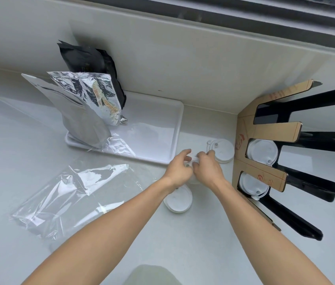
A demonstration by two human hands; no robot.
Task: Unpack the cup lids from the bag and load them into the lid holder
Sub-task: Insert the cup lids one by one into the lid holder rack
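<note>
My left hand [178, 168] and my right hand [206, 167] meet over the counter and together grip a white cup lid [193, 161], mostly hidden by the fingers. A small stack of white lids [178, 201] lies below my wrists. Another stack of lids [223, 150] sits just right of my hands. The black lid holder [306, 161] with cardboard-covered dividers stands at the right; white lids [262, 151] fill its middle slot and more lids [253, 185] its lower slot. The clear, flat plastic bag [74, 194] lies on the counter at the left.
A white tray [158, 128] sits behind my hands, carrying silver foil pouches [88, 105] and a black pouch [92, 62] that lean toward the wall. A window frame runs along the top. The counter is pale grey.
</note>
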